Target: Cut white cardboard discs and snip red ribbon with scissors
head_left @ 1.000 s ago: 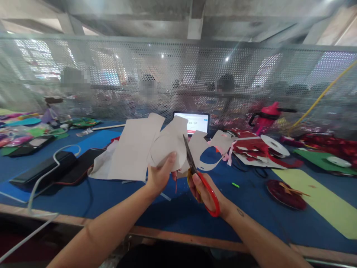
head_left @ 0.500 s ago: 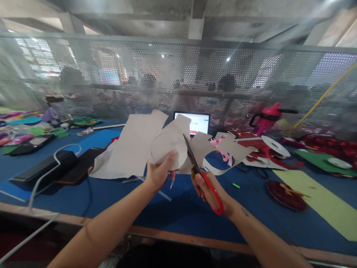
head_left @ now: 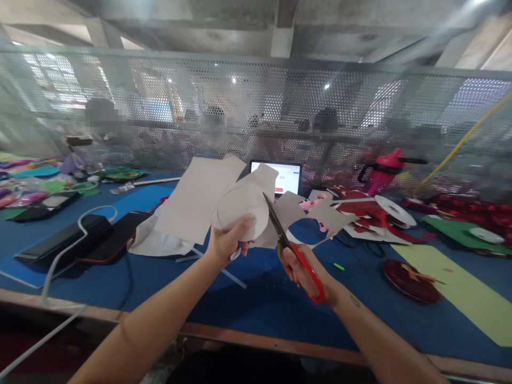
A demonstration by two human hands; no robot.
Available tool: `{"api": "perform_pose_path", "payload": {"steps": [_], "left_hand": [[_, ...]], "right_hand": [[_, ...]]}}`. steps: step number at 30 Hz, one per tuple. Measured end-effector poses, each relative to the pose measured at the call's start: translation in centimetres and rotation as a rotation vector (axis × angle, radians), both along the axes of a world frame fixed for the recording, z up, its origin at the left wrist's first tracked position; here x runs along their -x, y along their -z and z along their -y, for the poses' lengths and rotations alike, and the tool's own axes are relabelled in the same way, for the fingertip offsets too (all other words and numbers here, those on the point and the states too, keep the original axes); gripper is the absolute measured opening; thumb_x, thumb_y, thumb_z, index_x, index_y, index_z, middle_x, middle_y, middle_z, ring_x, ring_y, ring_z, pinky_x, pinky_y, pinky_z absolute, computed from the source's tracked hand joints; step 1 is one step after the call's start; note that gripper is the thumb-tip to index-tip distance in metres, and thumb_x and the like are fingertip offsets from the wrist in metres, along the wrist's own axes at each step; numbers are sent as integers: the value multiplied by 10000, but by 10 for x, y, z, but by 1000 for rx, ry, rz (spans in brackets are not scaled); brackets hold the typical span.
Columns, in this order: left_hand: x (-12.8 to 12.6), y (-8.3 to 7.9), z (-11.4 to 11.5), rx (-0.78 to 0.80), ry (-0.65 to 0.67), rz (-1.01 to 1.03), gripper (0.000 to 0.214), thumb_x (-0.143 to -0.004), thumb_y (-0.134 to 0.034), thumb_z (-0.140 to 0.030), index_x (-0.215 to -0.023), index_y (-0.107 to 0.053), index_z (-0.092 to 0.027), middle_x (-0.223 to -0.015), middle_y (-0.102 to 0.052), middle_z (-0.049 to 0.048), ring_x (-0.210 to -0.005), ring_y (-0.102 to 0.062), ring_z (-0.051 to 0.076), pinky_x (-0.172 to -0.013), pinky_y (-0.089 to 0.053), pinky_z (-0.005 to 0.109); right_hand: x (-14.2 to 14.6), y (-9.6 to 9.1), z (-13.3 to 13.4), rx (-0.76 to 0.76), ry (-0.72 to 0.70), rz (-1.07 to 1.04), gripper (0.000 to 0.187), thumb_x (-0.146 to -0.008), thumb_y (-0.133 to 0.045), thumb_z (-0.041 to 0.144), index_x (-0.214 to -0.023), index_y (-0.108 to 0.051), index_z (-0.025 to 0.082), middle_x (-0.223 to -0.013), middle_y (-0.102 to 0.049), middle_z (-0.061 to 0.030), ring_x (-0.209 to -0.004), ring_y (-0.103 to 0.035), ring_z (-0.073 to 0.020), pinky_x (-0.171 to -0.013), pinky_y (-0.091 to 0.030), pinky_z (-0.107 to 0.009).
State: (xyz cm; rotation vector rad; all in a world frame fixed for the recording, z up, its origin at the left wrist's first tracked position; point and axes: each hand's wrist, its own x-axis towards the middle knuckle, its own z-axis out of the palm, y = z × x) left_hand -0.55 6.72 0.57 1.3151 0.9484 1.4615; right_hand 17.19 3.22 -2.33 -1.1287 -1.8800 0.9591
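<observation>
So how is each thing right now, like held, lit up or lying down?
Pale grey flat paper: held in left hand, partly cut.
Red-handled metal scissors: held in right hand; open or shut, unclear.
Black-edged rectangular tablet: lit, partly hidden.
Round white spool: lying tilted.
Pink black-handled tumbler: standing.
Bright green little stick: lying flat.

Red-handled scissors, off-white paper, blue tabletop, pink tumbler, pale yellow sheet
</observation>
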Motion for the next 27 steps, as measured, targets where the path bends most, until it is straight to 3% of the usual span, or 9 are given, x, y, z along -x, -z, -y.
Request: {"api": "perform_pose_path", "payload": {"steps": [10,16,22,27], "left_hand": [[3,3,-1,-24,45,-36,351,-705,-633,-426,-559,-567,-114,-315,-473,-29,-229,-393,70,-250,-324,177],[3,6,-1,-1,58,-54,336,-698,-646,-423,-614,-583,-104,-370,-529,-13,-247,-415,75,-244,-338,181],[5,0,-1,35,73,-62,323,-675,-651,-414,-589,-578,-111,-306,-467,-29,-238,-414,89,-243,-322,188],[8,-1,-3,14,94,-66,300,-688,-645,-393,-596,-596,-112,-260,-404,-52,-231,-405,90,-317,-406,215]], "right_hand": [[-11,-5,-5,-120,-90,81,446,-887,-300,546,-637,-394,190,-522,-412,26,-427,-385,-82,-405,-327,-221],[-13,-5,-4,-86,-80,100,449,-899,-280,535,-615,-385,204,-501,-398,25,-445,-373,-102,-426,-338,-247],[-10,-10,-2,-52,-54,103,493,-877,-318,560,-507,-362,236,-447,-362,13,-423,-360,-125,-419,-317,-282],[-13,-10,-4,-50,-34,107,493,-875,-355,535,-485,-363,233,-441,-378,16,-409,-366,-120,-431,-312,-279]]}}
